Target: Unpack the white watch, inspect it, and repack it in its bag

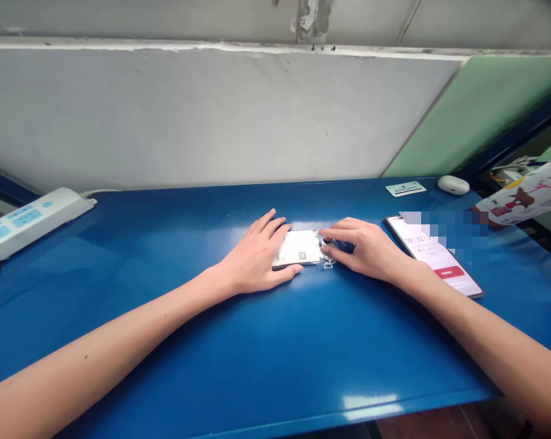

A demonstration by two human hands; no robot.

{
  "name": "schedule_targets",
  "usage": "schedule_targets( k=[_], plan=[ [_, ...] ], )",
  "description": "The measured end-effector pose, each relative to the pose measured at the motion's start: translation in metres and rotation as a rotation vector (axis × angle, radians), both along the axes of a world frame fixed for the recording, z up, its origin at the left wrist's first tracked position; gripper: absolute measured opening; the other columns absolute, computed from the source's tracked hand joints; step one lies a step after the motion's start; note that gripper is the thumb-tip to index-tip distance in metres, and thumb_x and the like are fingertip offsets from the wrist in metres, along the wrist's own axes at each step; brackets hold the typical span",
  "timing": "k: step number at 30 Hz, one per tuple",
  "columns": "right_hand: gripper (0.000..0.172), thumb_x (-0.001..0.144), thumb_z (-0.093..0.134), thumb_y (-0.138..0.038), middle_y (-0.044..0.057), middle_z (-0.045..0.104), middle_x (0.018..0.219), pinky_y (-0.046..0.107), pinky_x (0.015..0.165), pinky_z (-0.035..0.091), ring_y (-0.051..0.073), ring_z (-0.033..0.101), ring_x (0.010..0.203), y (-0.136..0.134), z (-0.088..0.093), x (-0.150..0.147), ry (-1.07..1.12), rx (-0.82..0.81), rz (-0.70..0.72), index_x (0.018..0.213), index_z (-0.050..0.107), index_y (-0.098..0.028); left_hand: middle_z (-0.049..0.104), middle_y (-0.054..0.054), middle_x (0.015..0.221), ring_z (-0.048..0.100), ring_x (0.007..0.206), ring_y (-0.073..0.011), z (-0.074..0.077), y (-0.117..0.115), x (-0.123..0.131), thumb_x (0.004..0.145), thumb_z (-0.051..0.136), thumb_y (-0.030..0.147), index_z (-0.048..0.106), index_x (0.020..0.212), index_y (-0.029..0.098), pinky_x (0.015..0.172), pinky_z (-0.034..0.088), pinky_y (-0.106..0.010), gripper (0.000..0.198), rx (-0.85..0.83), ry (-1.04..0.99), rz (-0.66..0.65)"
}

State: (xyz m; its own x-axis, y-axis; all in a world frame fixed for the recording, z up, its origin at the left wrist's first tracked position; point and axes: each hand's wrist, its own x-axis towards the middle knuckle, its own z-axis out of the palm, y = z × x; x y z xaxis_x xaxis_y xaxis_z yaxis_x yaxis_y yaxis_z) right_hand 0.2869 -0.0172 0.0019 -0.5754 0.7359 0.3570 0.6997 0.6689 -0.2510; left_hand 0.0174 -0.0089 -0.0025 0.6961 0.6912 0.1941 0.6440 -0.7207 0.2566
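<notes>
A small white card holder [299,248] lies flat in the middle of the blue table [257,360]. My left hand [257,259] rests flat on its left edge, fingers stretched over it and thumb along its near side. My right hand [364,247] lies at its right end, fingers together, pressing on a small dark clip and a short bead chain [329,263] attached there. What sits under the right fingers is mostly hidden.
A phone [440,259] with a lit timer screen lies just right of my right hand. Behind it are a small white card [406,188] and a white earbud case [453,185]. A white power strip [23,222] sits at the far left. A grey wall panel stands behind.
</notes>
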Motion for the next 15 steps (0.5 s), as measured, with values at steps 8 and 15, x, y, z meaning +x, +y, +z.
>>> schedule_targets(
  k=[8, 15],
  plan=[
    [0.032, 0.094, 0.063, -0.034, 0.011, 0.077, 0.095, 0.042, 0.078, 0.057, 0.028, 0.07, 0.088, -0.0039, 0.0098, -0.0031, -0.015, -0.048, 0.004, 0.117, 0.073, -0.015, 0.049, -0.023, 0.148, 0.024, 0.151, -0.0406, -0.0018, 0.0014, -0.002, 0.097, 0.053, 0.052, 0.049, 0.138, 0.007, 0.119, 0.031, -0.058, 0.061, -0.017, -0.025, -0.031],
    [0.03, 0.091, 0.067, -0.036, 0.015, 0.066, 0.131, 0.049, 0.096, 0.055, 0.032, 0.062, 0.119, 0.0001, 0.0004, 0.0, 0.05, -0.043, 0.048, 0.116, 0.074, -0.019, 0.052, -0.021, 0.145, 0.026, 0.15, -0.0404, 0.0001, 0.0006, -0.0012, 0.098, 0.053, 0.047, 0.051, 0.136, 0.01, 0.118, 0.032, -0.06, 0.053, -0.025, -0.06, -0.052]
  ],
)
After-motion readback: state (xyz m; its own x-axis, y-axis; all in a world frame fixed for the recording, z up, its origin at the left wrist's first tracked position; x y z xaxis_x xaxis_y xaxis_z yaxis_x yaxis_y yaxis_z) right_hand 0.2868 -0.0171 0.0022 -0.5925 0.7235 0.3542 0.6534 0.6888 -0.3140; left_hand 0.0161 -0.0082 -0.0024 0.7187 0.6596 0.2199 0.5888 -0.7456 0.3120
